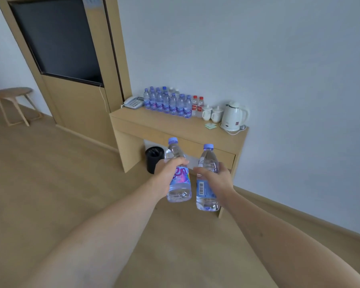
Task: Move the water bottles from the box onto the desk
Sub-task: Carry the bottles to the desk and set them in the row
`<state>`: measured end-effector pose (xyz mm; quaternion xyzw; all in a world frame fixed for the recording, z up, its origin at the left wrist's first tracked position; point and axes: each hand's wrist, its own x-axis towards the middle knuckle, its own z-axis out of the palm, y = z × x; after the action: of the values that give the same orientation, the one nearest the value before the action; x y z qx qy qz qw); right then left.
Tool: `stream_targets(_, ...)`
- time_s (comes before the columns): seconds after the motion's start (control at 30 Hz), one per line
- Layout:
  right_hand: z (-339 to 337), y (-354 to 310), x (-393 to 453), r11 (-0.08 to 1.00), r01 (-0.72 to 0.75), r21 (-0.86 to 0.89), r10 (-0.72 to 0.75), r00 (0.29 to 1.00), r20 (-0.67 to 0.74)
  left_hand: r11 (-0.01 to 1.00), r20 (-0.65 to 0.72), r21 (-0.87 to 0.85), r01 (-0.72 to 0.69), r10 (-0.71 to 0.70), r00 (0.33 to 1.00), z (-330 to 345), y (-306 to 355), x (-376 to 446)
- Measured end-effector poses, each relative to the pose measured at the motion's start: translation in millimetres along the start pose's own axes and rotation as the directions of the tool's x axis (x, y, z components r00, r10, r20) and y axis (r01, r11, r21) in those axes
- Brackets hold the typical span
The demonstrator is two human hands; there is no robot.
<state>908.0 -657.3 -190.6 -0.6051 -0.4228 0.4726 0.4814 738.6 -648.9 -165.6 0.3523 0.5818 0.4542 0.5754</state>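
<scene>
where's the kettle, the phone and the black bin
kettle (233,117), head view, on the middle of its white body
phone (134,102), head view, on its keypad
black bin (153,161), head view, on its front wall under the desk

The desk (154,121) bears water bottles (166,102), phone (134,102), cups (212,113), kettle (233,116).

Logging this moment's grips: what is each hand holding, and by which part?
The left hand grips a water bottle around its middle, at the label; the right hand grips another bottle around its middle.
</scene>
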Motion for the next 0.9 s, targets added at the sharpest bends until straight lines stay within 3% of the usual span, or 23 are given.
stream_targets(0.27, 64.7, -9.3, 120.0, 1.0, -0.024, -0.01, 0.025, 0.999, 0.032, 0.996, -0.005, -0.008, 0.094, -0.094, 0.996, -24.2, 21.8, 132.8)
stream_targets(0.67, 125.1, -75.5, 373.8, 0.998, -0.032, 0.052, 0.025, 0.992, 0.12, 0.996, -0.047, -0.073, 0.054, -0.058, 0.997, 3.3, 140.1, 373.1)
stream_targets(0.9, 161.5, -90.0, 476.4, 0.998, -0.054, 0.031, 0.05, 0.992, 0.113, 0.996, -0.037, -0.066, 0.067, -0.07, 0.997, -3.1, 169.5, 478.8)
